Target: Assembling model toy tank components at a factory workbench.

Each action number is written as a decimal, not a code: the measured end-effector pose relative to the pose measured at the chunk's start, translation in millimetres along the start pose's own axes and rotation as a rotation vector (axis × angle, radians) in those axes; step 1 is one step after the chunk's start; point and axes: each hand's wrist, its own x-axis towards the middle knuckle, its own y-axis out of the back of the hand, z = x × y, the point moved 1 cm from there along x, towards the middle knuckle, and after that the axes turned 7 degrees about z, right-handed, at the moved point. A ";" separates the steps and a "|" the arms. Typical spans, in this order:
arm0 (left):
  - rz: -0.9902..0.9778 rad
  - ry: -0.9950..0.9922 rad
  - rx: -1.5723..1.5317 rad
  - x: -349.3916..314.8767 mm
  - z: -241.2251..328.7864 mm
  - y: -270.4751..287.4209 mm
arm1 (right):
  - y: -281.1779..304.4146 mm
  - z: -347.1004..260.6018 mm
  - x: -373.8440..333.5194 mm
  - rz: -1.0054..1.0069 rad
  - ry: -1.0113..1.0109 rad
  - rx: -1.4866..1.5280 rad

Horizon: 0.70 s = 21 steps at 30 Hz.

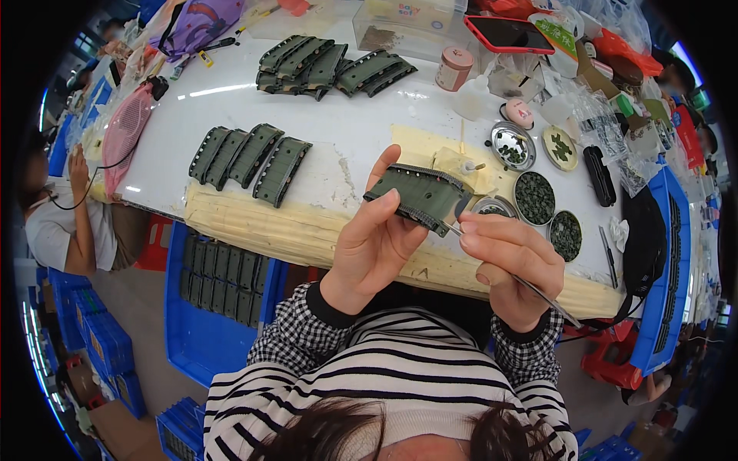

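Observation:
In front of my chest, my left hand (pixel 355 257) grips a dark green, slightly curved plastic part (pixel 423 194), thumb on its face and fingers behind. Small studs line the part's long edges. My right hand (pixel 523 257) pinches a slim metal tool that looks like tweezers (pixel 555 304); its tip is at the part's right end, where the fingers partly hide it. Several similar green parts (pixel 283 170) lie in a row at the left, and more are piled (pixel 307 65) farther back.
Right of my hands, round dishes hold small dark green pieces (pixel 534 198). A pink jar (pixel 454 69) and a red-edged phone (pixel 509 35) are at the back. Below the padded table edge (pixel 261 230), a blue crate (pixel 184 338) holds more parts. Another person (pixel 69 223) sits at the left.

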 end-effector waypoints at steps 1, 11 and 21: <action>0.001 -0.004 0.002 0.2 0.3 1.0 | -0.1 0.3 0.3 -0.003 -0.003 -0.001; -0.034 -0.167 0.157 -2.4 1.0 -1.6 | -4.7 -1.8 -3.7 0.033 0.002 0.022; -0.103 -0.140 0.104 -0.2 1.3 0.7 | 1.7 0.1 -6.1 -0.060 0.054 0.002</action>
